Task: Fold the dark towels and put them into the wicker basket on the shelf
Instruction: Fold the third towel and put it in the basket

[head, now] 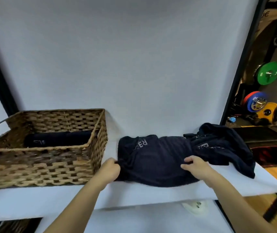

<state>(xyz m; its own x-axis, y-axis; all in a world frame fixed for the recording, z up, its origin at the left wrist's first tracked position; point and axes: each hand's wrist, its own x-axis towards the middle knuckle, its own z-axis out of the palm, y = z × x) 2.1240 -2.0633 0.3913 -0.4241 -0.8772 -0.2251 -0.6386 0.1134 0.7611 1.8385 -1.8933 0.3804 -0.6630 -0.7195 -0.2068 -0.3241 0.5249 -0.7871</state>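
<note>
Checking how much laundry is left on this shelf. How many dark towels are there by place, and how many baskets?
Folded dark towel in the wicker basket: 1
Dark towel gripped by both hands: 1
Crumpled dark towel at right: 1
Wicker baskets: 1
Total: 4

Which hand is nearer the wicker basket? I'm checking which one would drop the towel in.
Left. The left hand grips the towel's left edge, right beside the basket's right wall. The right hand holds the towel's other side, farther away.
</note>
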